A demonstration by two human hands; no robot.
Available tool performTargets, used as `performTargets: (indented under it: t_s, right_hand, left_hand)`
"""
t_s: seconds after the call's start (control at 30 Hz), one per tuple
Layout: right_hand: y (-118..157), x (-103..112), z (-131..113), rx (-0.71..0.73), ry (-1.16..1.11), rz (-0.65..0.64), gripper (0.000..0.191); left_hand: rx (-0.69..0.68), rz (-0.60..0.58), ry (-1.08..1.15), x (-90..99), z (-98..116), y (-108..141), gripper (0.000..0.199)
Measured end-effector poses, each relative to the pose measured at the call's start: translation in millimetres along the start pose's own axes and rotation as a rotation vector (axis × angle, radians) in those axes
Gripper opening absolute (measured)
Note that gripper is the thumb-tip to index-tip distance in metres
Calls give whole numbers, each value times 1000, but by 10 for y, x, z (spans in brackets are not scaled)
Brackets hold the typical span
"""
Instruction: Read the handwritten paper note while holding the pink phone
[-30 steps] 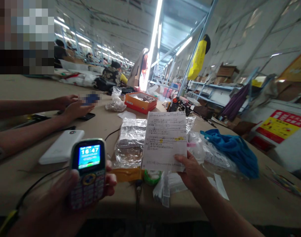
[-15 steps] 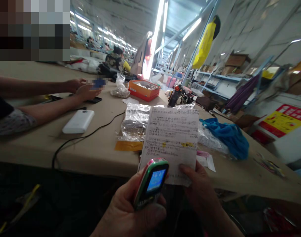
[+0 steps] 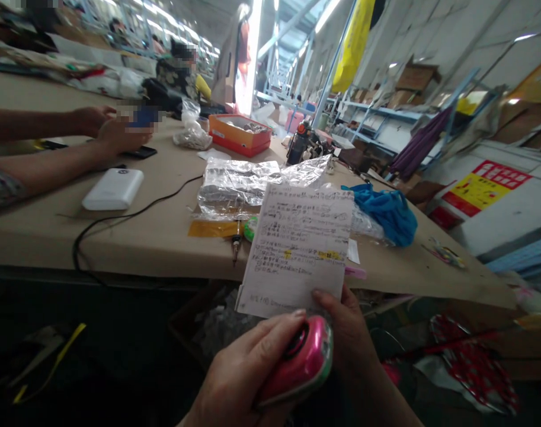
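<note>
Left hand [image 3: 239,370]: I have it wrapped around a pink phone [image 3: 313,350].
Right hand [image 3: 348,317]: I pinch a handwritten sheet [image 3: 292,249] near its lower right corner.
Sheet: tilted up, just beyond the phone.
Table [image 3: 150,231]: clear-wrapped bundle [image 3: 234,184], blue cloth [image 3: 388,213], white power bank [image 3: 112,191].

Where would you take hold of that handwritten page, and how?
Probably pinch the page at its upper left edge, coming from the left: it is thin and flat, no fingers cover that edge, and the right hand grips near its lower right corner.
</note>
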State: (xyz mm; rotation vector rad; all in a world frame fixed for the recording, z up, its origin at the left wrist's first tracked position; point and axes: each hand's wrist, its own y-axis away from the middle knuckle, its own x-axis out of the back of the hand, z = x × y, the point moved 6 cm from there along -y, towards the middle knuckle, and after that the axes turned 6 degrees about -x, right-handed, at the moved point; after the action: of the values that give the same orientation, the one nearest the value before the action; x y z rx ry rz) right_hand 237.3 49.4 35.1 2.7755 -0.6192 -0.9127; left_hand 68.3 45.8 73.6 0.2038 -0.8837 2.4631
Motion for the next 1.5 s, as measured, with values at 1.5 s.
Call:
performTargets:
  t_s: [1.5]
  right_hand:
    - [72, 284, 26, 37, 126, 64, 40]
  left_hand:
    - [156, -162, -515, -104, -185, -105, 72]
